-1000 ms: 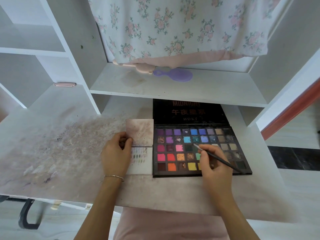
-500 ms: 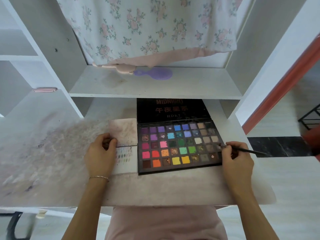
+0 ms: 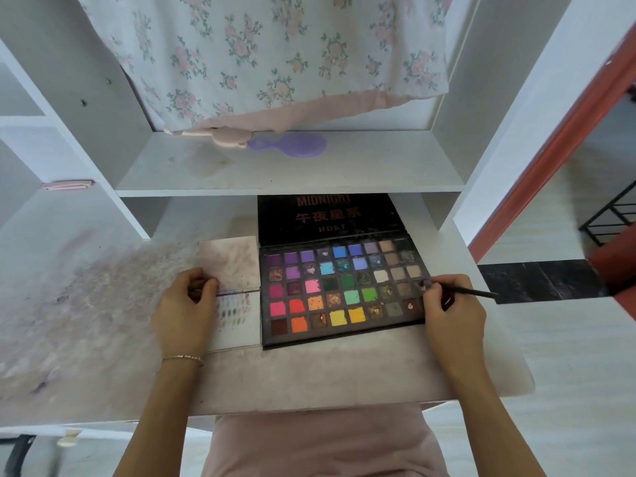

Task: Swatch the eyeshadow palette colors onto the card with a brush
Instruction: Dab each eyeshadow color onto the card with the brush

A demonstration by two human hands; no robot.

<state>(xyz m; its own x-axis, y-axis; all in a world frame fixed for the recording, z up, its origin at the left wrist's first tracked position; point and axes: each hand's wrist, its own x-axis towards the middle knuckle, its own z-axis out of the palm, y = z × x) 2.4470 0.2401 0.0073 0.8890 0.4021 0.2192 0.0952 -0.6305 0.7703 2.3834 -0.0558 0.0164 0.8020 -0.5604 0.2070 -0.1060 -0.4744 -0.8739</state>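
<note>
- Head view: the eyeshadow palette lies open on the desk, in the middle, with its black lid standing back under the shelf.
- The pans show many colours: purples and blues at the top, pinks, oranges and yellows at the lower left, browns and greys at the right.
- The card lies flat just beside the left edge of the palette, touching it or almost touching. It carries a few rows of small greenish and pale swatches.
- A second, pink-stained card lies directly behind the first one.
- The left hand rests on the left part of the cards, fingers curled, fingertips at the seam between them. It seems to hold the cards down; whether it pinches anything I cannot tell.
- The right hand is at the right edge of the palette, fingers curled around the brush.
- The brush tip is at the pans of the far right column, and its dark handle points out to the right, past the hand.
- On the shelf above lies a purple hand mirror, under a hanging floral cloth.
- The desk surface on the left is stained with pinkish powder.
</note>
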